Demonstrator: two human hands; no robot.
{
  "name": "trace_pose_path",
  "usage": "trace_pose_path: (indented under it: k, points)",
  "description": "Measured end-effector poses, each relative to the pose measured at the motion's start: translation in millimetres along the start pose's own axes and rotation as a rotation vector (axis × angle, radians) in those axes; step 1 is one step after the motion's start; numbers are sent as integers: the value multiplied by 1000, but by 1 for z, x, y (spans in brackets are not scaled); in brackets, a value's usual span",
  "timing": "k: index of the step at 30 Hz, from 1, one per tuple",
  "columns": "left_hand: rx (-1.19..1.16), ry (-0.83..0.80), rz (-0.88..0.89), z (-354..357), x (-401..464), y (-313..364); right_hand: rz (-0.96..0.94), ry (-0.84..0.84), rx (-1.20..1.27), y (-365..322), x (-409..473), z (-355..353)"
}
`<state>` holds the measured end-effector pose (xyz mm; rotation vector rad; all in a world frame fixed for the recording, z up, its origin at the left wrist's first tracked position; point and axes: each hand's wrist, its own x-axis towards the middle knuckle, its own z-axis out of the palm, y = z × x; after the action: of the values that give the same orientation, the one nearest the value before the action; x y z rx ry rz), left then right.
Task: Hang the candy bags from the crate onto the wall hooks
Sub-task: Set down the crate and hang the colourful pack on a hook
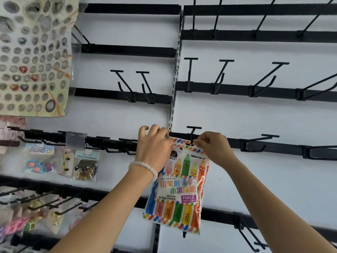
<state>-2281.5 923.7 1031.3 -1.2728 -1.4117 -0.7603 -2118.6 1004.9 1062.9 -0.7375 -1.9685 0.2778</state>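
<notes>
1. At far left, small clear packets of trinkets (85, 166) hang from black wire pegs on the same black metal rail (284, 143) the person is working at. They crowd that end of the rail, so a bag pushed sideways could knock them.

2. The left hand (155, 145), a white beaded bracelet (144, 167) on its wrist, pinches the top left corner of a glossy plastic candy bag printed with coloured pencil characters (179, 190). If this pinch pulls harder than the other, the header would likely tilt and miss the peg.

3. The bag hangs flat against the white wall, its striped top edge level with the rail and its hang hole at, or very near, the tip of a black T-topped wire hook (193, 133). Whether the hole has caught cannot be told. Let go too soon, the bag would probably drop to the floor.

4. The right hand (212, 146) pinches the top edge just right of the hook, fingers curled tight. Forcing the thin header over the upturned tip could tear the hole.

5. Further right, empty black hooks (259, 141) stand well apart along the rail. The crate is out of view.
</notes>
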Motion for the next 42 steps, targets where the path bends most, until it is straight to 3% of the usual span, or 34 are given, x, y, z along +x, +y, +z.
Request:
trace_pose_path:
  k: [9, 17, 23, 35, 42]
  points:
    - [-1, -51, -38, 0, -2, 0, 54, -3, -40, 11, 16, 8]
    - [-38, 5, -49, 1, -2, -2, 88, -25, -73, 14, 23, 8]
    - [-71, 18, -40, -2, -4, -2, 45, 18, 33, 12, 12, -2]
    - [-149, 8, -126, -9, 2, 3, -45, -73, 55, 9, -14, -22]
    - [-216, -46, -200, -15, 10, 5, -96, 19, 67, -8, -17, -33]
